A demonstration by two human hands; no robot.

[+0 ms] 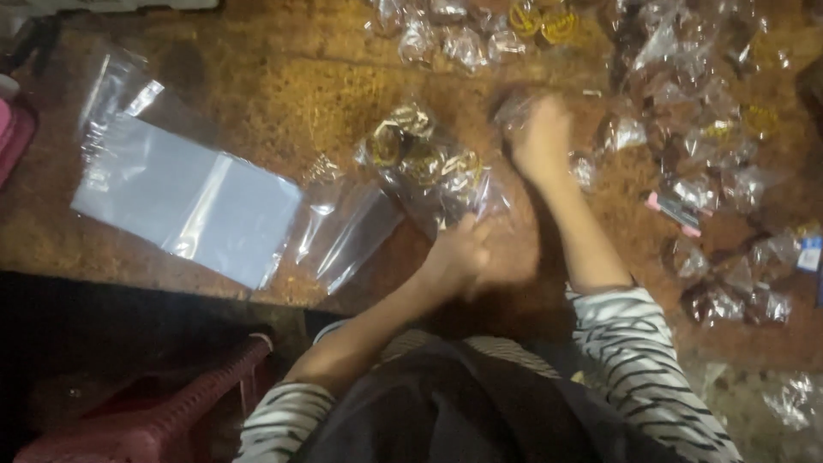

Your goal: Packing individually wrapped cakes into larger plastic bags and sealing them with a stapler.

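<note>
The clear bag (437, 171) of small gold pieces looks light, soft and slippery. The left hand (459, 253) pinches its near edge, the likeliest firm hold. The right hand (540, 137) curls over a small packet (514, 107) toward the table's (283, 94) far edge; its finger state is blurred.

Black-and-white striped sleeves (639, 360), clear bag (433, 167) of gold pieces, brown floor (283, 77), red stool (163, 411).
</note>
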